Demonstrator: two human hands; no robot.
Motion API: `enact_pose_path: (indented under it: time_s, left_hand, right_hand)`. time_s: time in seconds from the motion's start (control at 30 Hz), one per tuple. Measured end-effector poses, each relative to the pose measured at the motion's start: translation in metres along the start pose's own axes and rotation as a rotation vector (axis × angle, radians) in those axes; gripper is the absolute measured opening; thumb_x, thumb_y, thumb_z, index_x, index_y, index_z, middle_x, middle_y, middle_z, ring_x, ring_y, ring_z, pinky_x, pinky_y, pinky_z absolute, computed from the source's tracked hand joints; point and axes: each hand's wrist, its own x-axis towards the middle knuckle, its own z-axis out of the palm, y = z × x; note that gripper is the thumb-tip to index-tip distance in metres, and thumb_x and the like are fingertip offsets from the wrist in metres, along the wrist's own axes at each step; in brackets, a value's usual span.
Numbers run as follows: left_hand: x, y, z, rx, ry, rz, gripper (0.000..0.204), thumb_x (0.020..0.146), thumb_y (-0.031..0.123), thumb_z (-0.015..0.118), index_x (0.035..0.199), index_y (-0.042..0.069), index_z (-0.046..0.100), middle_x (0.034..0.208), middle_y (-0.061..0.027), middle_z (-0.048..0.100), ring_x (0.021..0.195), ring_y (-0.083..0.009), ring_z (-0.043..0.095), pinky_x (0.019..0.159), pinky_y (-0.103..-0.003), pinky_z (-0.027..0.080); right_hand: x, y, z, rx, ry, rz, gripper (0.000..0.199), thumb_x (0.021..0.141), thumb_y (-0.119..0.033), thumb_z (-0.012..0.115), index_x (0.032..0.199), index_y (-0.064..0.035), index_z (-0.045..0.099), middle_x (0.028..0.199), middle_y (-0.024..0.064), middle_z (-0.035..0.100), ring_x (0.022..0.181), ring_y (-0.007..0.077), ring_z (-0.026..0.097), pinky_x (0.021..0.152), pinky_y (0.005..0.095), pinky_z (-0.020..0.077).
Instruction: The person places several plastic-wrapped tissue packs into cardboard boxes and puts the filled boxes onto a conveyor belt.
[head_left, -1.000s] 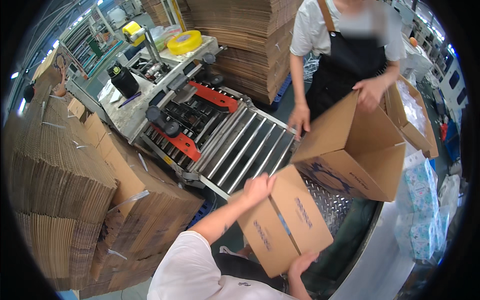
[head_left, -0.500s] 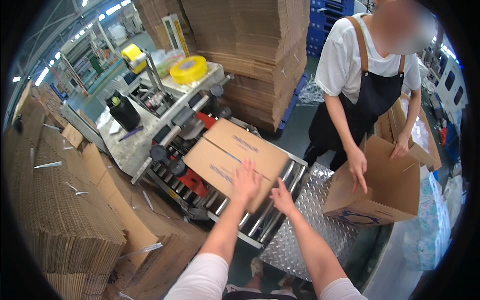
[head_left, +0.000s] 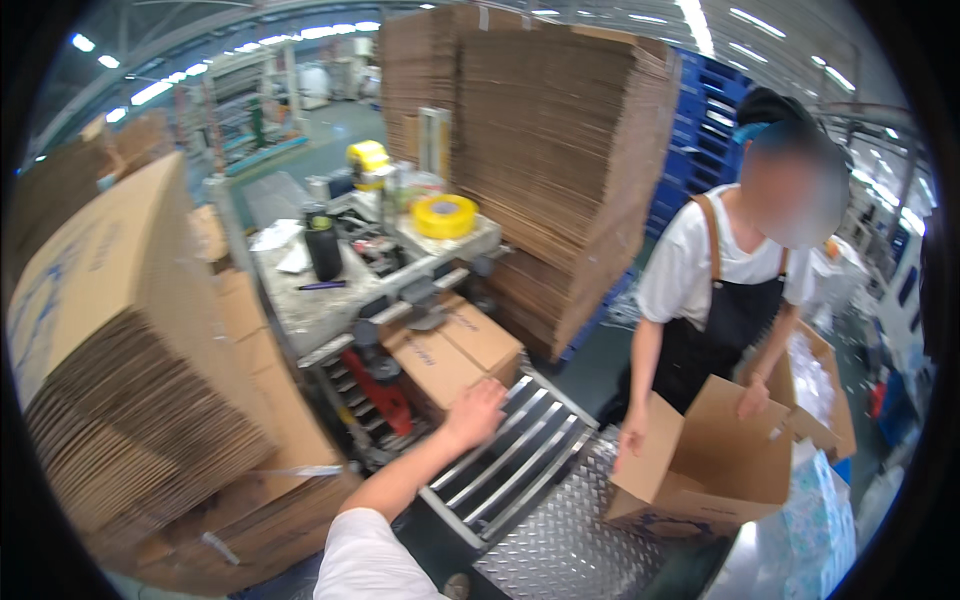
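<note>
My left hand (head_left: 476, 410) is stretched out with its palm against the near end of a closed brown cardboard box (head_left: 455, 350). The box lies on a metal roller conveyor (head_left: 520, 462), and its far end is under the red and grey box-taping machine (head_left: 380, 385). The fingers rest on the box without gripping it. My right hand is out of the picture. To the right, a co-worker in a white shirt and black apron (head_left: 715, 310) holds an open cardboard box (head_left: 700, 465) with both hands.
Stacks of flattened cardboard (head_left: 130, 380) stand at my left, and a tall stack (head_left: 560, 170) rises behind the machine. On the machine's table are a yellow tape roll (head_left: 445, 215) and a black bottle (head_left: 323, 248). Diamond-plate flooring (head_left: 570, 540) lies below the rollers. Blue crates (head_left: 700, 130) are at the back right.
The box has gone from being lifted up, to lying on the rollers under both hands, to being partly inside the taping machine. My right hand has left the picture. The co-worker's box is lower.
</note>
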Motion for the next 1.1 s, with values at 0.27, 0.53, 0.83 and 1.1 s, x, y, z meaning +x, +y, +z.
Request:
enact_pose_path:
  time_s: [0.27, 0.53, 0.83, 1.1]
  left_hand:
    - [-0.048, 0.049, -0.372, 0.727, 0.553, 0.117, 0.019, 0.064, 0.006, 0.062, 0.083, 0.004, 0.058, 0.083, -0.0099, 0.060, 0.073, -0.0270, 0.057, 0.065, -0.038, 0.043]
    - [-0.058, 0.053, -0.513, 0.600, 0.032, -0.259, 0.033, 0.071, 0.019, 0.067, 0.100, 0.005, 0.060, 0.107, -0.0102, 0.059, 0.098, -0.0300, 0.054, 0.082, -0.036, 0.043]
    - [-0.034, 0.072, -0.571, 1.391, 0.780, 0.050, 0.014, 0.078, 0.024, 0.063, 0.077, 0.011, 0.059, 0.075, -0.0035, 0.063, 0.066, -0.0225, 0.060, 0.058, -0.033, 0.046]
    - [0.084, 0.334, -0.438, 0.885, 0.713, 1.102, 0.042, 0.061, 0.044, 0.075, 0.049, 0.013, 0.049, 0.046, 0.0011, 0.045, 0.041, -0.0165, 0.044, 0.042, -0.027, 0.035]
  right_hand:
    - [-0.005, 0.063, -0.019, -0.109, 0.044, -0.081, 0.048, 0.083, -0.042, 0.050, 0.108, -0.0019, 0.057, 0.110, 0.0221, 0.056, 0.102, 0.0325, 0.052, 0.087, 0.0383, 0.0405]
    - [0.049, -0.019, -0.085, 0.041, 0.371, -0.478, 0.028, 0.079, -0.022, 0.053, 0.095, 0.0003, 0.057, 0.078, 0.0211, 0.060, 0.074, 0.0363, 0.059, 0.067, 0.0413, 0.0466]
    - [0.012, 0.013, -0.051, 0.091, 0.301, -0.502, 0.029, 0.080, -0.025, 0.055, 0.092, 0.0001, 0.063, 0.078, 0.0191, 0.063, 0.073, 0.0319, 0.062, 0.066, 0.0383, 0.0483]
    - [-0.077, -0.136, -0.129, 0.482, 0.685, -0.918, 0.024, 0.080, -0.013, 0.060, 0.100, -0.0004, 0.059, 0.096, 0.0163, 0.062, 0.089, 0.0317, 0.059, 0.079, 0.0360, 0.0458]
